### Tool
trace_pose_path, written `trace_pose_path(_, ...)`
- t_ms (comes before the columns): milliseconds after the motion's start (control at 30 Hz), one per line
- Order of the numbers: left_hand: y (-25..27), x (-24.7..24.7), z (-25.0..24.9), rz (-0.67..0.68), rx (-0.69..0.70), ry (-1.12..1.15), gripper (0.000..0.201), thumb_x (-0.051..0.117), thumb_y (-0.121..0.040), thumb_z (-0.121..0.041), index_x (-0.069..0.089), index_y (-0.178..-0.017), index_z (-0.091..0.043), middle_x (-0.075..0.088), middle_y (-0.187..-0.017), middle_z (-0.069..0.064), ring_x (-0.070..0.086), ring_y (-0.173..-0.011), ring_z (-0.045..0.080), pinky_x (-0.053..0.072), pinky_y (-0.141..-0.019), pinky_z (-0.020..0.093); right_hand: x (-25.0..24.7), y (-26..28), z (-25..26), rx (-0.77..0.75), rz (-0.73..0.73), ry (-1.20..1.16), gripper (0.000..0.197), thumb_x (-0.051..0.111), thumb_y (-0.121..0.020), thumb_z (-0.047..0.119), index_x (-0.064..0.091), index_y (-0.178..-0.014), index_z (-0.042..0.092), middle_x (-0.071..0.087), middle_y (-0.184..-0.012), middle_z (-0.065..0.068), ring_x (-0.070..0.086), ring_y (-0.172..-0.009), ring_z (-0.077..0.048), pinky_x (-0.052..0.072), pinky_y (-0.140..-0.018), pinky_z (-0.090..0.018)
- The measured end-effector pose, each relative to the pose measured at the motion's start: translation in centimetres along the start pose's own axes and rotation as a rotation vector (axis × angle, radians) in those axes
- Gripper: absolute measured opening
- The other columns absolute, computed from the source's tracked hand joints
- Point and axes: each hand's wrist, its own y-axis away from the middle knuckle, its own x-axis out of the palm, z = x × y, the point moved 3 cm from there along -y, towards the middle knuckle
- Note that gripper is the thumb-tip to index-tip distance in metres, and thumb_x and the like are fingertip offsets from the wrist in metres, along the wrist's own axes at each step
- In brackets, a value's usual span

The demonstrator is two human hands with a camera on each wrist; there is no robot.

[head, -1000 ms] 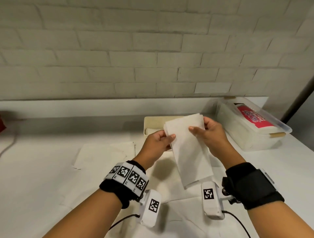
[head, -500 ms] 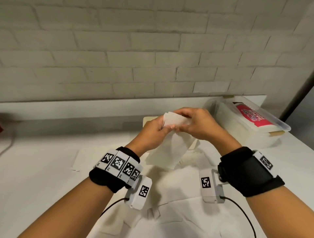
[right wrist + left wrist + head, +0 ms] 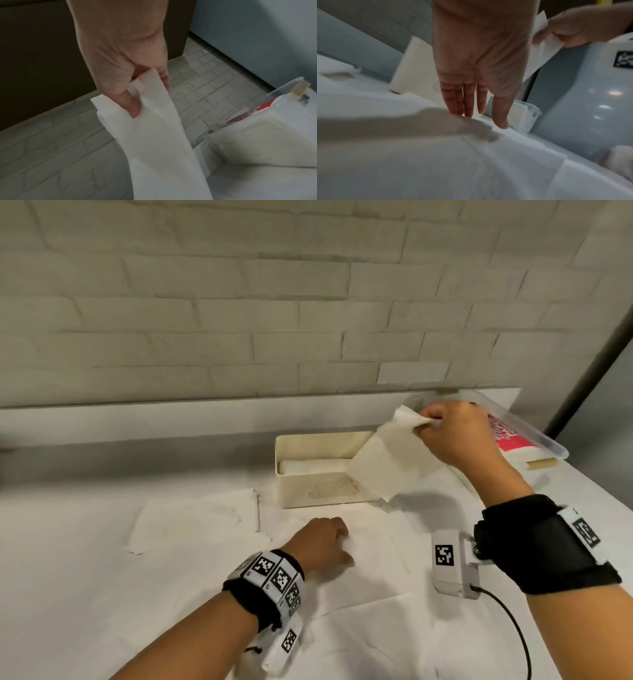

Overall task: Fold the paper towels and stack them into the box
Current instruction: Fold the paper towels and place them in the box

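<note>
Your right hand (image 3: 457,436) is raised above the worktop (image 3: 68,577), just right of the cream box (image 3: 322,494). Its fingers (image 3: 133,106) pinch the top edge of a folded paper towel (image 3: 387,463): in the right wrist view the thumb lies on the near face and the other fingers curl behind the sheet. The towel hangs down from that pinch, slanting to the lower left, and its lower part covers the box's right end in the head view; whether it touches the box cannot be told.

Your left hand (image 3: 322,542) is low over the flat paper towels (image 3: 359,573) spread on the worktop in front of the box. In the left wrist view its fingers (image 3: 468,100) are straight and held together, tips pointing down at the sheet and holding nothing; actual contact with the sheet is unclear.

The box stands open near the back ledge, with a white stack of folded towels (image 3: 313,465) lying inside it. More flat sheets (image 3: 198,518) lie to its left. A clear lidded container (image 3: 534,440) with a red label sits behind your right hand.
</note>
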Motion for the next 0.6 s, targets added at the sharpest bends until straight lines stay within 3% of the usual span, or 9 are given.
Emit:
trace_pose_path(100,-1.4,2.1,-1.1,0.013,0.033,-0.108,0.059,0.069,-0.076,-0.044,0.047,-0.127,-0.025,0.047,-0.126,0.001,0.045,-0.117,0.019,0.042,-0.098,0.03,-0.1,0.4,-1.0,0.017,0.007,0.041,0.01,0.061,-0.081,0.012,0.068,-0.075,0.014,0.06,-0.071,-0.011,0.057,-0.083,-0.034,0.036,-0.064,-0.028)
trace_pose_path(167,-2.2,2.6,-1.7,0.029,0.072,-0.157,0.06,0.07,-0.076,-0.043,0.047,-0.128,-0.023,0.046,-0.126,0.002,0.044,-0.119,0.02,0.04,-0.099,0.031,-0.1,0.8,-1.7,0.043,0.034,0.049,0.012,0.06,-0.083,0.012,0.065,-0.072,0.015,0.049,-0.063,-0.005,0.052,-0.075,-0.031,0.03,-0.061,-0.025)
trace_pose_path(267,-3.0,2.4,-1.8,0.021,0.068,-0.151,0.057,0.071,-0.077,-0.04,0.049,-0.126,-0.024,0.049,-0.123,0.0,0.047,-0.116,0.02,0.04,-0.099,0.03,0.1,1.4,-2.6,0.072,0.053,0.042,0.012,0.059,-0.086,0.015,0.071,-0.085,0.012,0.052,-0.069,-0.005,0.043,-0.071,-0.022,0.027,-0.056,-0.025)
trace_pose_path(367,-3.6,1.6,-1.2,-0.012,0.089,-0.197,0.056,0.072,-0.073,-0.047,0.052,-0.123,-0.03,0.05,-0.122,-0.004,0.04,-0.119,0.018,0.037,-0.101,0.03,0.1,2.0,-3.2,0.073,0.04,-0.002,0.011,0.062,-0.084,0.015,0.071,-0.085,0.01,0.062,-0.075,-0.008,0.044,-0.07,-0.019,0.028,-0.06,-0.024)
trace_pose_path(433,-3.8,0.6,-0.1,-0.012,0.088,-0.224,0.064,0.072,-0.068,-0.053,0.049,-0.124,-0.033,0.047,-0.126,-0.005,0.033,-0.123,0.02,0.034,-0.103,0.032,-0.2,2.2,-3.4,0.075,0.034,-0.027,0.01,0.064,-0.084,0.016,0.072,-0.086,0.01,0.06,-0.074,-0.006,0.046,-0.071,-0.018,0.027,-0.055,-0.023)
trace_pose_path(600,-3.1,-2.7,3.7,-0.022,-0.14,-0.265,0.085,0.075,-0.068,-0.049,0.036,-0.137,-0.02,0.041,-0.135,0.007,0.039,-0.125,0.026,0.037,-0.104,0.037,-0.7,2.3,-3.0,0.066,0.063,-0.048,0.013,0.065,-0.084,0.019,0.072,-0.092,0.011,0.055,-0.076,-0.001,0.047,-0.074,-0.016,0.025,-0.05,-0.023)
